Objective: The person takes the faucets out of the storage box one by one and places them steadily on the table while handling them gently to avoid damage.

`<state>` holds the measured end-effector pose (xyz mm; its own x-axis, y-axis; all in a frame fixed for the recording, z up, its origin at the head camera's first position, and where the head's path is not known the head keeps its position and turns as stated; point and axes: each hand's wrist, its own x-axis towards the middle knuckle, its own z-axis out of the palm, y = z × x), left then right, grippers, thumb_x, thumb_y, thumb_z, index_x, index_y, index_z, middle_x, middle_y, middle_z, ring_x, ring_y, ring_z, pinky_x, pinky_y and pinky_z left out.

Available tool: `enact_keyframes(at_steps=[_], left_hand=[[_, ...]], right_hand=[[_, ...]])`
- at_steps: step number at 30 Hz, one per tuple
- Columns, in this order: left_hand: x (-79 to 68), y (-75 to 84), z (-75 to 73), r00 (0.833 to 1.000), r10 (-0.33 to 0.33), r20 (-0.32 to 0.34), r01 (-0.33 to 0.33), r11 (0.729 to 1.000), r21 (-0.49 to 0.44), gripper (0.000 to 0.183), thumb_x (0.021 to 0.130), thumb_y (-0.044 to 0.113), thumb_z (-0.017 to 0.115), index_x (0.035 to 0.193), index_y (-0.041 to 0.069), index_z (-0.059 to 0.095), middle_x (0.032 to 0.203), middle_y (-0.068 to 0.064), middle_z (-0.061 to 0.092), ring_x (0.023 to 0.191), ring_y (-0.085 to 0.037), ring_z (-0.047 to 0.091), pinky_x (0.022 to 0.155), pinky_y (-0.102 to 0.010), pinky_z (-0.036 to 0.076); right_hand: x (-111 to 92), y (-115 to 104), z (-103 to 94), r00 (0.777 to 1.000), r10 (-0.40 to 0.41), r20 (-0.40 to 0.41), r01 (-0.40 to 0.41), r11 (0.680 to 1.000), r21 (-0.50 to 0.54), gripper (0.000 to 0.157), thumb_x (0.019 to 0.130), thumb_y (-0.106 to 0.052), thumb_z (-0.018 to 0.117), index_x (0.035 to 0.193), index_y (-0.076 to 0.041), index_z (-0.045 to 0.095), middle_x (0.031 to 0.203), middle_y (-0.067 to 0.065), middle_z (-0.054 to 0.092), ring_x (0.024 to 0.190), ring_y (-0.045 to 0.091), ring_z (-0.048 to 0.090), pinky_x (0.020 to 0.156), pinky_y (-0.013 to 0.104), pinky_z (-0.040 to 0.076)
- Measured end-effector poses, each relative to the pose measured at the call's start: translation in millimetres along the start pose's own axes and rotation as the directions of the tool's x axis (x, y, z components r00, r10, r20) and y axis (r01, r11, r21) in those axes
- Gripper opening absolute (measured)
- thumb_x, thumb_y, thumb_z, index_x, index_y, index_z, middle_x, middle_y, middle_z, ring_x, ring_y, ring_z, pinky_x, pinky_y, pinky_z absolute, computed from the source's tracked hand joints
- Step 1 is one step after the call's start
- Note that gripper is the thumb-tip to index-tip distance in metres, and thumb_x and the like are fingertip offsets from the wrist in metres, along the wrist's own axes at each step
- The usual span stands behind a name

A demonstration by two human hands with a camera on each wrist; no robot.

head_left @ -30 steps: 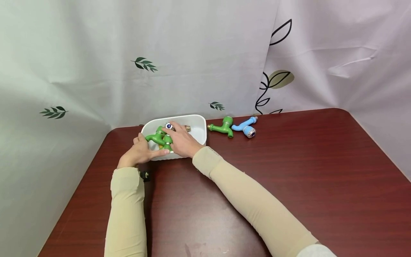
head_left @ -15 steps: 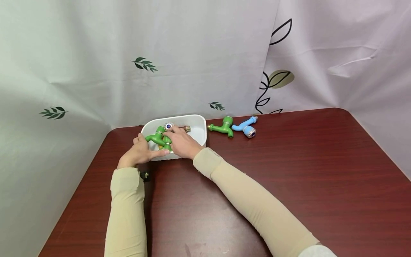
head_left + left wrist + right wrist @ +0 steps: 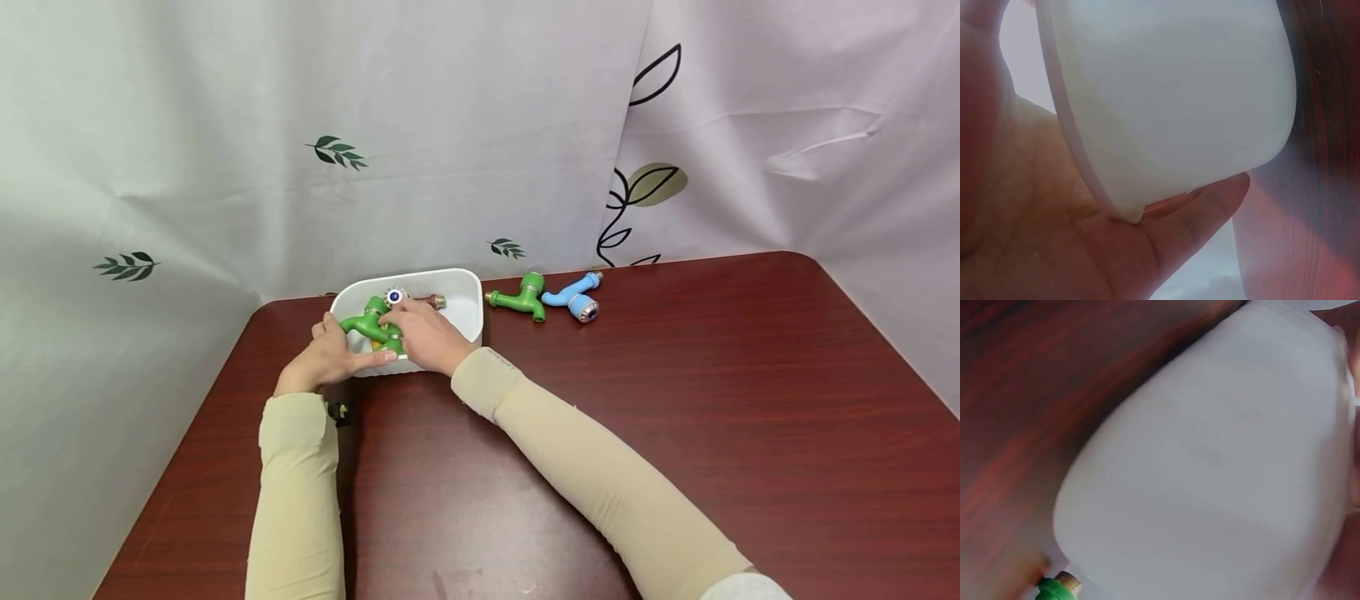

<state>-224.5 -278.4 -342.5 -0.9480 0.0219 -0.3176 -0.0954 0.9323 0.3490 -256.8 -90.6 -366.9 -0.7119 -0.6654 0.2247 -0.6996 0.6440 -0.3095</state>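
Observation:
At the table's back left stands a white plastic bin (image 3: 467,312), its outer wall filling both wrist views. My left hand (image 3: 318,357) grips the bin's left front corner, thumb along the front wall. Inside the bin, a green faucet (image 3: 365,322) leans at the left, and a second green faucet (image 3: 392,342) lies nearer the front. My right hand (image 3: 432,335) reaches over the front rim and pinches the second green faucet, hiding part of it. Behind those fingers lies a dark red faucet (image 3: 432,302) with a brass thread; a blue-centred chrome knob (image 3: 394,297) shows beside it.
Right of the bin, a green faucet (image 3: 525,298) and a light blue faucet (image 3: 576,298) lie on the dark red wooden table (image 3: 675,400). A pale leaf-printed curtain (image 3: 420,150) hangs right behind the table's back edge.
My right hand's fingers have drawn back toward the front and curled in at the nearer green faucet, uncovering more of the dark red one. The left hand and bin have hardly moved.

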Motion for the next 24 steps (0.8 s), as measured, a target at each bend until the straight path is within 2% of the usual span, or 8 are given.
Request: enact_keyframes(at_steps=[5,9,14,19,24], left_hand=[[0.3,-0.2,-0.1,1.0,0.015,-0.009,-0.015,1.0,-0.002,0.144,0.08,0.072,0.069,0.142,-0.024,-0.02,0.143,-0.049,0.01,0.127,-0.056,0.041,0.107,-0.059,0.036],[0.4,-0.9,0.6,1.0,0.019,-0.016,-0.019,1.0,-0.006,0.144,0.08,0.071,0.07,0.142,-0.025,-0.019,0.142,-0.05,0.01,0.128,-0.057,0.039,0.108,-0.059,0.035],[0.9,-2.6,1.9,1.0,0.002,-0.004,-0.002,1.0,-0.018,0.146,0.079,0.073,0.069,0.143,-0.022,-0.02,0.146,-0.048,0.008,0.13,-0.056,0.037,0.109,-0.059,0.035],[2.6,-4.3,2.9,1.0,0.001,-0.015,-0.001,1.0,-0.014,0.147,0.078,0.074,0.069,0.144,-0.022,-0.02,0.145,-0.048,0.009,0.131,-0.056,0.036,0.109,-0.06,0.034],[3.4,-4.3,3.0,1.0,0.008,-0.018,-0.008,1.0,-0.011,0.147,0.078,0.074,0.069,0.143,-0.023,-0.02,0.145,-0.048,0.009,0.131,-0.057,0.035,0.109,-0.06,0.033]], right_hand=[[-3,2,-6.2,1.0,-0.01,-0.014,0.01,1.0,-0.024,0.036,0.094,0.002,0.061,0.123,-0.017,0.074,0.125,0.001,0.066,0.118,0.018,0.056,0.101,0.031,0.042],[-5,6,-9.5,1.0,-0.022,-0.019,0.022,0.999,-0.028,0.034,0.095,-0.001,0.062,0.117,-0.021,0.077,0.121,0.001,0.069,0.115,0.017,0.058,0.1,0.034,0.042],[-9,14,-13.5,0.999,-0.024,-0.032,0.025,0.999,0.02,0.033,0.096,0.001,0.059,0.116,-0.017,0.077,0.119,0.001,0.071,0.116,0.016,0.061,0.104,0.033,0.041],[-12,22,-18.7,0.998,0.015,-0.057,-0.014,1.0,0.022,0.042,0.089,0.013,0.059,0.119,-0.012,0.076,0.121,0.003,0.071,0.117,0.017,0.063,0.106,0.032,0.042],[-16,29,-21.5,0.994,0.047,-0.095,-0.044,0.999,0.026,0.04,0.088,0.009,0.065,0.12,-0.013,0.075,0.121,0.003,0.07,0.116,0.019,0.062,0.105,0.033,0.043]])
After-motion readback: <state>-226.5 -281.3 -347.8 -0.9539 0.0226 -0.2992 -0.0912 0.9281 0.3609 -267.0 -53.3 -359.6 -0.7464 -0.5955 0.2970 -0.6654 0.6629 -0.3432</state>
